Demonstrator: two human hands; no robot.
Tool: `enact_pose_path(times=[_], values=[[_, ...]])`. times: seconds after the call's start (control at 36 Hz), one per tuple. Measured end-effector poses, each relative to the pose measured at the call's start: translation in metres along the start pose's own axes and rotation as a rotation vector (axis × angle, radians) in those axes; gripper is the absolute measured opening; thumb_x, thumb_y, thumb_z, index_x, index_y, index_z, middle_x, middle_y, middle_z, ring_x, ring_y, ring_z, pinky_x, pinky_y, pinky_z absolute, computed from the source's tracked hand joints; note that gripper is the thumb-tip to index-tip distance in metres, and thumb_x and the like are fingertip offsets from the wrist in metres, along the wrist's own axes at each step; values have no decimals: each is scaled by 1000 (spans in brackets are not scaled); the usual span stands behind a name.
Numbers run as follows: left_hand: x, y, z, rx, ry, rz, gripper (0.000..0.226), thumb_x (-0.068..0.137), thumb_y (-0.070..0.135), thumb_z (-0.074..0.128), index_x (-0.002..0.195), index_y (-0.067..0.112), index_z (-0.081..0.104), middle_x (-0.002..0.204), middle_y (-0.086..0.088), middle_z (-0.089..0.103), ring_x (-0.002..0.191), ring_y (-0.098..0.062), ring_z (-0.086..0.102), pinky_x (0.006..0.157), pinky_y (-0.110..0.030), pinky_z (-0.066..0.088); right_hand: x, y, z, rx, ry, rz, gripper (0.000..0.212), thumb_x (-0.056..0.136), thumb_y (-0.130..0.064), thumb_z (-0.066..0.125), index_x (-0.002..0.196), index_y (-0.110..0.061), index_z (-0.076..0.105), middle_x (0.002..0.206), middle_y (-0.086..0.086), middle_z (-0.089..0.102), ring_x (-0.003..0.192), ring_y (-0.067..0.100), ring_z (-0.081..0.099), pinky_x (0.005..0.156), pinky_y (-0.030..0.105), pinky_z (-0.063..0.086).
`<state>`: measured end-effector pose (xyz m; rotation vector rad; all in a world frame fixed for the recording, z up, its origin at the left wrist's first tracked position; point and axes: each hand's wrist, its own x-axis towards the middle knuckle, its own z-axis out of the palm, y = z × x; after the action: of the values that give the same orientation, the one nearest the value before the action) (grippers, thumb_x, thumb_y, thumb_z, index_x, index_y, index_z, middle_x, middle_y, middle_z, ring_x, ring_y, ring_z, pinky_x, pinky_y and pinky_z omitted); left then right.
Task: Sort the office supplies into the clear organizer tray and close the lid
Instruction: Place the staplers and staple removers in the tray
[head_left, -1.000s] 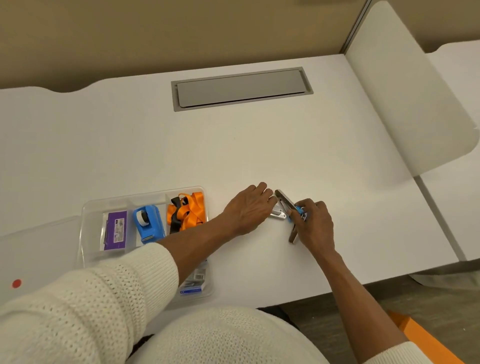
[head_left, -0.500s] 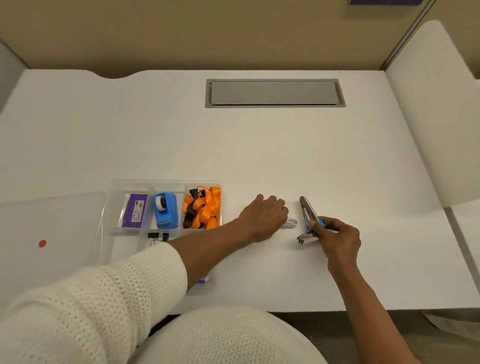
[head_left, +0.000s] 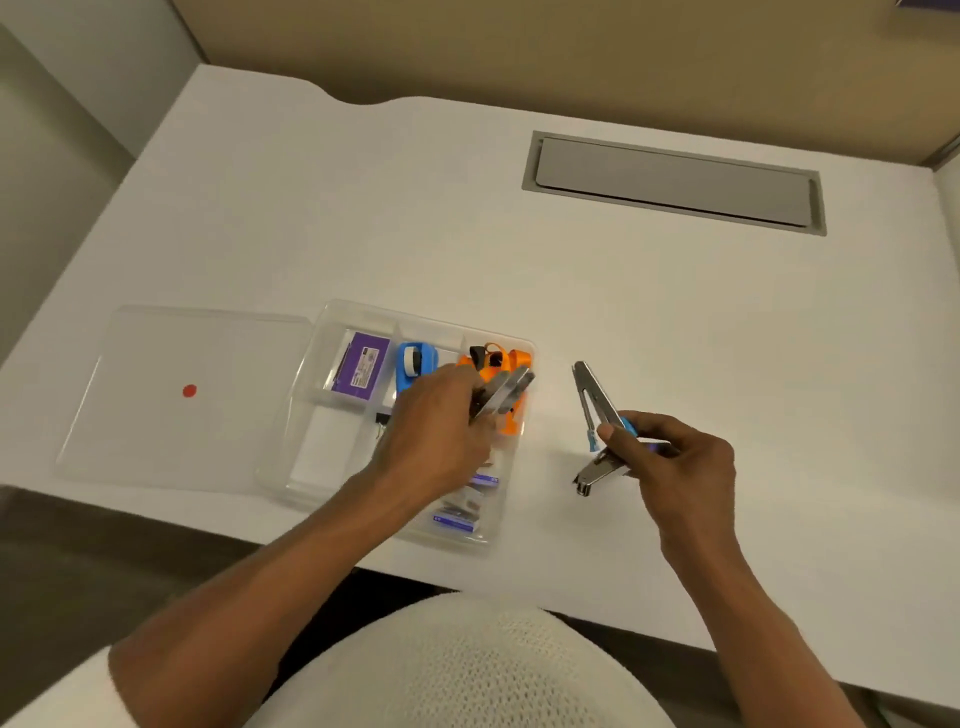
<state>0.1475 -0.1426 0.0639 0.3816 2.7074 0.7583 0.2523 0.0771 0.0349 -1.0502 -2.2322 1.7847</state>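
The clear organizer tray (head_left: 332, 322) sits near the table's front edge. Inside it are a purple box (head_left: 362, 365), a blue tape dispenser (head_left: 414, 364), an orange lanyard (head_left: 506, 364), small black clips (head_left: 382, 418) and blue-labelled boxes (head_left: 457, 519). My left hand (head_left: 436, 436) hovers over the tray's right side, holding a small blurred silver metal piece (head_left: 506, 389). My right hand (head_left: 675, 467), to the right of the tray, grips a silver stapler with blue trim (head_left: 595, 410) that is swung wide open just above the table.
The tray's clear lid (head_left: 192, 395) with a red dot lies flat to the left of the tray. A grey cable hatch (head_left: 675, 179) is set into the white table (head_left: 519, 260) at the back. A partition wall runs behind the table.
My left hand has moved left from the table beside the stapler to above the tray, carrying the silver metal piece. My right hand keeps the open stapler. The camera has swung left.
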Motion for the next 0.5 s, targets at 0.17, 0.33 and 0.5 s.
enact_pose_path(times=[0.17, 0.33, 0.5], values=[[-26, -90, -51, 106, 63, -228, 24, 87, 42, 80, 86, 23, 65, 78, 9, 66, 63, -7, 58, 52, -23, 37, -27, -33, 76, -29, -206, 2, 20, 76, -34, 90, 93, -25, 83, 73, 4, 79, 69, 25, 77, 76, 52, 64], [-34, -146, -59, 234, 49, -342, 23, 89, 41, 76, 84, 23, 64, 69, 10, 59, 56, -6, 54, 46, -22, 34, -53, -45, 149, -72, -311, 60, 14, 77, -28, 89, 89, -24, 83, 80, -2, 80, 67, 15, 77, 68, 35, 65], [-26, -157, -52, 371, -9, -271, 24, 87, 33, 78, 100, 15, 70, 88, 1, 68, 76, -20, 68, 63, -28, 55, -73, -42, 195, -128, -301, 109, 14, 81, -23, 86, 93, -17, 84, 83, -5, 78, 70, 11, 77, 68, 27, 64]])
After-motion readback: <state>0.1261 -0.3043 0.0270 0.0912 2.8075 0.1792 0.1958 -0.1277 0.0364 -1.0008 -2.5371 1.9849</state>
